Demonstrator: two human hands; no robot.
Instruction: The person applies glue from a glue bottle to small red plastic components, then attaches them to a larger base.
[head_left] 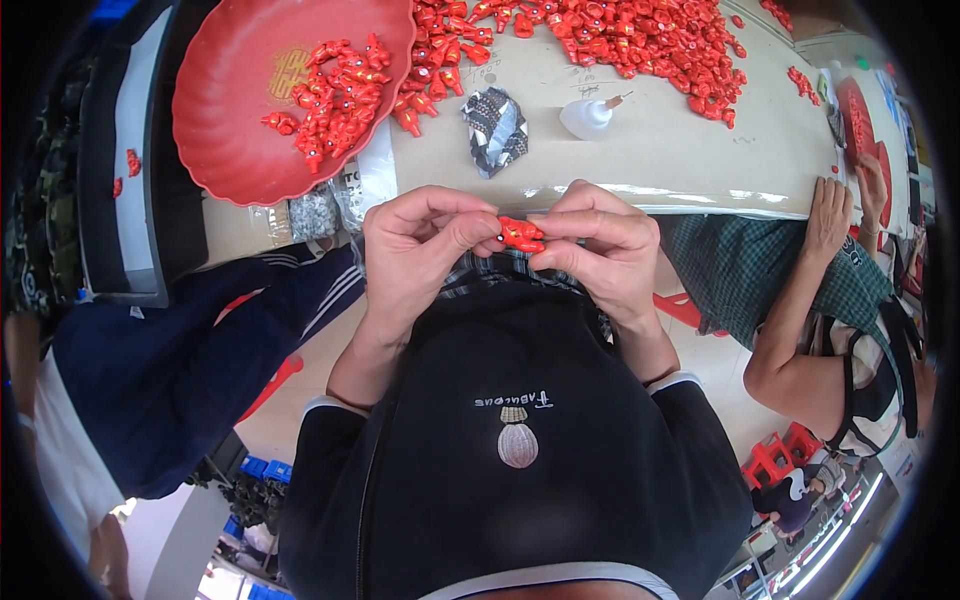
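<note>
Between the fingertips of both hands, just in front of the table's near edge, is a small glossy red figurine [521,235] with gold and dark marks. My left hand [425,240] pinches its left end with thumb and forefinger. On its right end, my right hand [602,245] closes thumb and fingers. Parts of the figurine are hidden behind the fingertips. Beyond my hands lie a crumpled black-and-white patterned cloth or wrapper [495,132] and a small white squeeze bottle [588,118] with a thin tip.
A scalloped red tray [225,130] holding several similar figurines stands at the left. A large pile of red pieces [650,50] spreads over the back of the pale table [660,155]. People sit close on both sides; a co-worker's hand [829,215] rests at the right edge.
</note>
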